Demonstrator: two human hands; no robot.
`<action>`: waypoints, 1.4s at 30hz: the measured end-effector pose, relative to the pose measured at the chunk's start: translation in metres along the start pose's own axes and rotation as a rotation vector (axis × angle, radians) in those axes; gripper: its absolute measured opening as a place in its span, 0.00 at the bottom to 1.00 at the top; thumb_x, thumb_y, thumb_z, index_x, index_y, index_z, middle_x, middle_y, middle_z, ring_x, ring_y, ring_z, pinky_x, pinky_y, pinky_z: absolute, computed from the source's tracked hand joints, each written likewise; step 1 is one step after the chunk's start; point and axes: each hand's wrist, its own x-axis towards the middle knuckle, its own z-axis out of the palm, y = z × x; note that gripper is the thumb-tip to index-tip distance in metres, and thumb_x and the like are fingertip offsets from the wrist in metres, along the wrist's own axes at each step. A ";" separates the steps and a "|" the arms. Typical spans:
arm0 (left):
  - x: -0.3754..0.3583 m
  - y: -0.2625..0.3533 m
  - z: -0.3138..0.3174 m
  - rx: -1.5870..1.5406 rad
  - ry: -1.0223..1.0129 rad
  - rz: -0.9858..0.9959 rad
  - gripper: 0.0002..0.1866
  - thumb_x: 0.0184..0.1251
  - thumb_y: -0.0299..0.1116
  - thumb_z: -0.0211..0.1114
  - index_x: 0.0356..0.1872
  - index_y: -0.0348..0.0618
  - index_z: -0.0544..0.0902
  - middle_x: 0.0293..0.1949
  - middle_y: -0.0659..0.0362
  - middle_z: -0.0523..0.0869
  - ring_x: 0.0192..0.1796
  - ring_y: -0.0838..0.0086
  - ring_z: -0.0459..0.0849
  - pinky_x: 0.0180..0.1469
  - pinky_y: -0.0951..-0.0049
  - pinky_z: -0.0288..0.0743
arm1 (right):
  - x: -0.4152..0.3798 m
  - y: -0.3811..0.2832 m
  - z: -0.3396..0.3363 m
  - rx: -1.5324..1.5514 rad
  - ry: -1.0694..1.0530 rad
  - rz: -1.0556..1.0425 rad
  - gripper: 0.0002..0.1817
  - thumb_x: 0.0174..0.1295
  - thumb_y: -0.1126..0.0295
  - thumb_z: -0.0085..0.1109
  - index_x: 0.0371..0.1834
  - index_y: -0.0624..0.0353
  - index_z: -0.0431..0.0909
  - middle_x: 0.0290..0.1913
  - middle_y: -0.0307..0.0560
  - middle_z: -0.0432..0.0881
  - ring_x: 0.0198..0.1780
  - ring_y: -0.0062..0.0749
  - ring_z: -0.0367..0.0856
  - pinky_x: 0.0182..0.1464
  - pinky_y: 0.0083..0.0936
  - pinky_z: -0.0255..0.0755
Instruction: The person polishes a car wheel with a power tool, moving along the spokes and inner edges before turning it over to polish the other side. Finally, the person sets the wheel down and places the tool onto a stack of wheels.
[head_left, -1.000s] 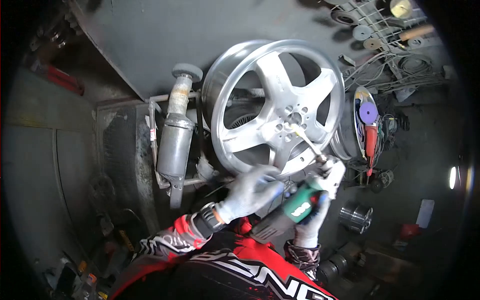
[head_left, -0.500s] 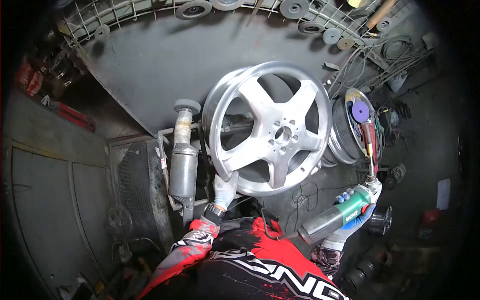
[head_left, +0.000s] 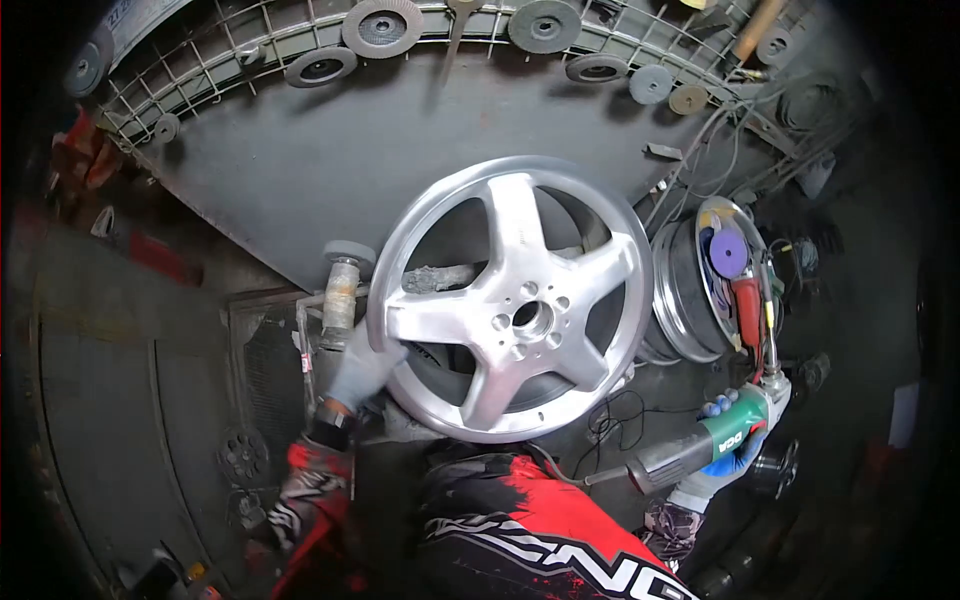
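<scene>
My left hand (head_left: 364,372), in a pale glove, grips the lower left edge of a silver five-spoke alloy wheel (head_left: 520,255); its fingers are slightly blurred and reach in at the rim. The wheel faces me, tilted, with its round centre hole and bolt holes showing. My right hand (head_left: 728,452), in a blue and white glove, is wrapped around a green and grey DCA power tool (head_left: 735,432), held away from the wheel at the right. A slim shaft rises from the tool's metal head.
Behind the wheel stands a grey panel (head_left: 300,160); above it a wire rack (head_left: 420,30) carries several abrasive discs. Left of the wheel is a cylinder with a round pad (head_left: 348,252). At right, another wheel (head_left: 680,295) holds a red tool (head_left: 748,310) and purple disc (head_left: 728,254). Cables hang nearby.
The wheel has turned, its spokes now at a different angle. My left hand has moved up and left with the rim. My right hand still holds the power tool; the view has shifted.
</scene>
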 end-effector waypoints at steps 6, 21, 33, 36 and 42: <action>0.081 0.074 -0.035 0.224 -0.183 0.227 0.25 0.56 0.27 0.68 0.58 0.35 0.80 0.41 0.52 0.88 0.43 0.69 0.86 0.52 0.66 0.82 | 0.042 -0.035 -0.069 0.079 -0.151 0.057 0.41 0.73 0.46 0.61 0.72 0.69 0.58 0.61 0.57 0.70 0.62 0.47 0.73 0.65 0.46 0.72; 0.198 0.237 0.023 0.830 -0.487 0.401 0.33 0.50 0.29 0.69 0.64 0.46 0.81 0.48 0.45 0.89 0.47 0.51 0.88 0.53 0.58 0.81 | 0.070 -0.037 -0.131 -0.039 0.053 0.086 0.51 0.66 0.36 0.63 0.79 0.63 0.55 0.62 0.57 0.70 0.56 0.46 0.75 0.57 0.46 0.73; 0.069 0.150 0.020 0.618 0.451 0.397 0.32 0.66 0.33 0.72 0.71 0.39 0.74 0.62 0.45 0.80 0.62 0.54 0.82 0.66 0.59 0.75 | 0.090 0.014 -0.096 -0.232 -0.004 0.149 0.47 0.66 0.40 0.63 0.76 0.66 0.60 0.65 0.54 0.71 0.61 0.43 0.75 0.64 0.43 0.70; 0.029 0.083 0.016 0.233 0.347 0.060 0.30 0.71 0.36 0.69 0.70 0.33 0.74 0.62 0.45 0.83 0.65 0.61 0.81 0.69 0.61 0.72 | 0.080 0.008 -0.072 -0.190 -0.030 0.163 0.47 0.66 0.40 0.63 0.75 0.67 0.60 0.64 0.54 0.71 0.60 0.43 0.75 0.63 0.42 0.71; -0.038 -0.030 0.073 -0.093 0.349 -0.072 0.19 0.64 0.30 0.75 0.51 0.31 0.81 0.45 0.54 0.86 0.48 0.72 0.83 0.52 0.67 0.77 | 0.043 0.005 -0.040 -0.172 0.074 0.037 0.41 0.72 0.39 0.57 0.76 0.59 0.63 0.62 0.54 0.74 0.58 0.43 0.76 0.62 0.45 0.73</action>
